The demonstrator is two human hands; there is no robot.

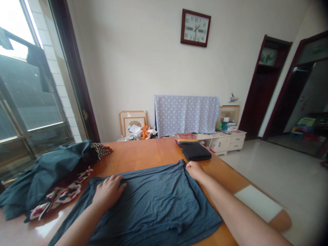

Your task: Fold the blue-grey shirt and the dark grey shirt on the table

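Now resting the left hand open and palm down on the left part of the dark teal garment, and gripping its far right corner in the closed right hand. Working over wrinkled fabric lying across the near part of the wooden bench, just short of the folded black cloth and striped cloths, and reaching out beside the loose clothes heap on the left.

An orange-brown wooden table carries a spread dark teal garment at its near middle. A loose heap of clothes lies on the left. Toward the far edge, a striped folded stack sits just beside folded black cloth. A pale rectangle shows on the surface at right.
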